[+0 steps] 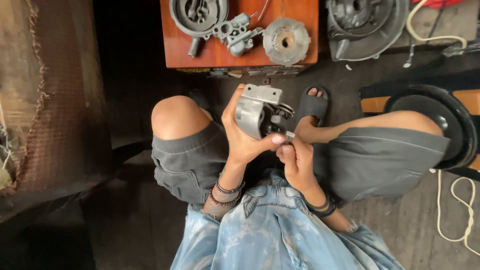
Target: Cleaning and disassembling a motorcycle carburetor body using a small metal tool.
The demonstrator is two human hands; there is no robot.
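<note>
A grey cast-metal engine part (pixel 255 112) with a flat flange on top is held up between my knees. My left hand (pixel 240 137) wraps around its left side and bottom, thumb pressed near a small metal piece (pixel 289 134) at its lower right. My right hand (pixel 296 162) sits just below and to the right, fingertips pinching at that small piece. Both wrists wear dark bead bracelets. Which fingers grip the small piece is hard to tell.
A low orange-brown wooden stool (pixel 240 52) ahead carries a round metal cover (pixel 197 14), a carburettor-like part (pixel 236 34) and a finned disc (pixel 286 40). A large engine casing (pixel 365 25) lies right of it, a black round pan (pixel 440 125) at far right, and a cream cord (pixel 462 210) on the floor.
</note>
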